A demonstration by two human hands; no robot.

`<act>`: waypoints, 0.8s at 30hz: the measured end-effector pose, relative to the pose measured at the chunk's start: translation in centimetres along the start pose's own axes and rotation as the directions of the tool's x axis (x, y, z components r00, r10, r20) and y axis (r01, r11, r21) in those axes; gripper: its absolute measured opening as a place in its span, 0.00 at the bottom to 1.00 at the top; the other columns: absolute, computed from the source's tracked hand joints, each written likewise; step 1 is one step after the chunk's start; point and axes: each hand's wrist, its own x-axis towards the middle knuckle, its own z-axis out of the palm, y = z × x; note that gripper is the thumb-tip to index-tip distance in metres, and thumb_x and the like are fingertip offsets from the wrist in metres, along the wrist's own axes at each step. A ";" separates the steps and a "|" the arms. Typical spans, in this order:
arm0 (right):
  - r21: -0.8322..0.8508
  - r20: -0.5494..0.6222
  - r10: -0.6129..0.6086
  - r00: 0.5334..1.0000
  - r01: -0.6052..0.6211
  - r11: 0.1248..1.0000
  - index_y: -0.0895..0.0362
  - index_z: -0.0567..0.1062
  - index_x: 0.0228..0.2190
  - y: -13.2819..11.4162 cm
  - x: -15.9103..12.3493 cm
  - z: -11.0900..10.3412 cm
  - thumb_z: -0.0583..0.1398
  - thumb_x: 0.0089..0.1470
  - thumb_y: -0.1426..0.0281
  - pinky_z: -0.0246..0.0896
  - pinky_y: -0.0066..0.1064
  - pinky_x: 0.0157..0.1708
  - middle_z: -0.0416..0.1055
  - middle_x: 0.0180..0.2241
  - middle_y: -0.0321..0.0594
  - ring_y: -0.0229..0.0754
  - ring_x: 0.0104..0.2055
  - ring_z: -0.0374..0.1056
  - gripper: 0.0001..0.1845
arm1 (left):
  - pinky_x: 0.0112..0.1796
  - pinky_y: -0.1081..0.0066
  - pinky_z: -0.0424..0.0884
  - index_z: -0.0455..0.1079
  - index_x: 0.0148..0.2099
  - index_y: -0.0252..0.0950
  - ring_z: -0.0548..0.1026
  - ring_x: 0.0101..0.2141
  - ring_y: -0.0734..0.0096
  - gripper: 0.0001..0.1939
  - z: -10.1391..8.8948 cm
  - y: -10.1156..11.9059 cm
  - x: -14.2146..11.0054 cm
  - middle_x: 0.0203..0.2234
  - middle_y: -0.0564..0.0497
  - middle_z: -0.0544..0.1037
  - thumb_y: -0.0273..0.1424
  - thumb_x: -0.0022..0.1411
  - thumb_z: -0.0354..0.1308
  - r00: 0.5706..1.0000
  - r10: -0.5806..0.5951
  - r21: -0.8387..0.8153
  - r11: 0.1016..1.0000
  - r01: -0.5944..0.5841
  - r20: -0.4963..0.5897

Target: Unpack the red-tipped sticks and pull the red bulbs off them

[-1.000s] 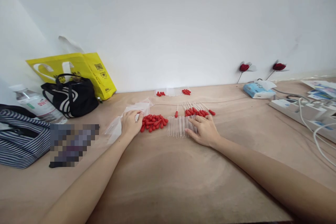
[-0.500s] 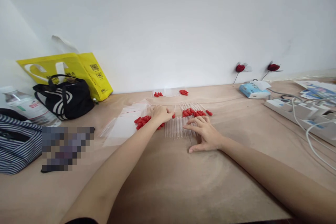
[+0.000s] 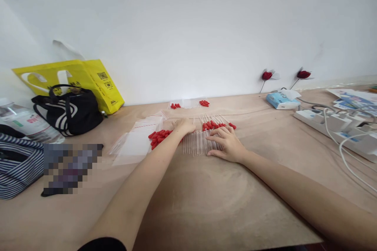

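A row of clear glass tubes (image 3: 194, 144) lies side by side on the wooden table. My left hand (image 3: 183, 126) is at the far left end of this row, fingers curled and mostly hidden; what they hold, if anything, cannot be made out. Loose red rubber bulbs (image 3: 159, 138) form a pile left of that wrist, partly covered by the forearm. My right hand (image 3: 229, 144) rests at the row's right side, thumb and fingers apart, fingertips by the outermost tubes. Beyond it lie several glass droppers with red bulbs (image 3: 210, 124) fitted.
Clear plastic zip bags (image 3: 132, 145) lie at left. Farther back are bagged red-bulb droppers (image 3: 190, 103) by the wall. A yellow bag (image 3: 113, 94), black bag (image 3: 70, 113) and striped bag (image 3: 20, 164) stand left. At right are a tissue pack (image 3: 282, 100) and a power strip (image 3: 332, 127) with cables.
My right thumb has moved up and in toward the tubes, closer to the fingers. A red bulb seen beside my left thumb no longer shows. The whole view has shifted slightly.
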 end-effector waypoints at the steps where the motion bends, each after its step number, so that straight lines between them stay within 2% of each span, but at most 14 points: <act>1: -0.008 -0.018 -0.006 1.000 0.006 1.000 0.54 0.72 0.39 0.0 0.0 0.1 0.56 0.46 0.51 0.46 0.41 0.44 0.68 0.39 0.43 0.44 0.41 0.60 0.24 | 0.41 0.56 0.60 0.72 0.27 0.33 0.70 0.42 0.45 0.14 -0.1 0.1 -0.1 0.32 0.35 0.76 0.39 0.43 0.57 1.000 -0.022 0.021 1.000 0.022 -0.007; 5: -0.028 -0.075 -0.016 0.997 0.014 1.000 0.54 0.72 0.38 -0.1 0.2 0.2 0.55 0.49 0.54 0.46 0.40 0.43 0.69 0.36 0.42 0.42 0.39 0.62 0.20 | 0.40 0.57 0.61 0.71 0.28 0.33 0.71 0.40 0.47 0.15 -1.2 0.2 -0.8 0.32 0.36 0.76 0.40 0.48 0.52 0.998 -0.047 0.084 0.995 0.050 -0.040; 9: -0.022 -0.071 0.000 0.997 -0.001 1.000 0.55 0.72 0.37 -0.3 0.3 0.2 0.55 0.50 0.55 0.46 0.39 0.44 0.70 0.36 0.42 0.41 0.39 0.62 0.19 | 0.40 0.58 0.59 0.69 0.26 0.34 0.72 0.36 0.52 0.13 -3.6 0.0 -2.6 0.25 0.41 0.76 0.36 0.53 0.48 0.995 0.018 0.119 0.993 -0.006 -0.094; 13: -0.006 -0.087 0.040 0.995 -0.041 0.999 0.55 0.71 0.39 -0.3 0.2 0.2 0.54 0.52 0.57 0.47 0.39 0.44 0.70 0.36 0.42 0.41 0.40 0.62 0.18 | 0.40 0.59 0.58 0.67 0.33 0.35 0.72 0.34 0.58 0.13 -5.4 -1.0 -5.5 0.23 0.46 0.75 0.35 0.59 0.43 0.976 0.112 0.134 0.987 -0.087 -0.189; 16: -0.007 -0.164 0.132 0.978 -0.135 0.991 0.56 0.68 0.43 -0.2 0.2 0.2 0.52 0.53 0.60 0.48 0.38 0.43 0.69 0.38 0.43 0.43 0.41 0.62 0.19 | 0.40 0.63 0.59 0.64 0.34 0.36 0.72 0.33 0.63 0.11 -5.4 -2.6 -8.3 0.28 0.49 0.76 0.35 0.60 0.43 0.903 0.320 0.160 0.945 -0.285 -0.285; 19: -0.019 -0.229 0.180 0.957 -0.189 0.982 0.57 0.64 0.48 -0.6 0.3 0.1 0.52 0.53 0.60 0.49 0.38 0.43 0.67 0.41 0.46 0.44 0.43 0.61 0.23 | 0.38 0.64 0.58 0.65 0.33 0.36 0.71 0.32 0.65 0.10 -4.5 -4.1 -10.8 0.29 0.49 0.75 0.34 0.61 0.44 0.801 0.509 0.247 0.859 -0.449 -0.314; 22: -0.062 -0.200 0.090 0.976 -0.104 0.993 0.55 0.64 0.49 -1.5 0.4 0.0 0.54 0.51 0.58 0.46 0.41 0.47 0.66 0.45 0.45 0.46 0.47 0.59 0.25 | 0.38 0.65 0.58 0.65 0.32 0.36 0.70 0.30 0.67 0.10 -3.5 -4.9 -12.4 0.27 0.49 0.75 0.34 0.61 0.46 0.697 0.640 0.324 0.767 -0.554 -0.324; 24: -0.085 -0.140 0.007 0.990 -0.019 0.996 0.53 0.66 0.47 -2.3 0.6 0.1 0.54 0.51 0.59 0.42 0.44 0.50 0.67 0.45 0.43 0.46 0.49 0.58 0.22 | 0.38 0.65 0.58 0.66 0.31 0.36 0.70 0.29 0.69 0.10 -3.0 -4.8 -13.0 0.27 0.50 0.75 0.33 0.61 0.46 0.644 0.690 0.344 0.724 -0.598 -0.331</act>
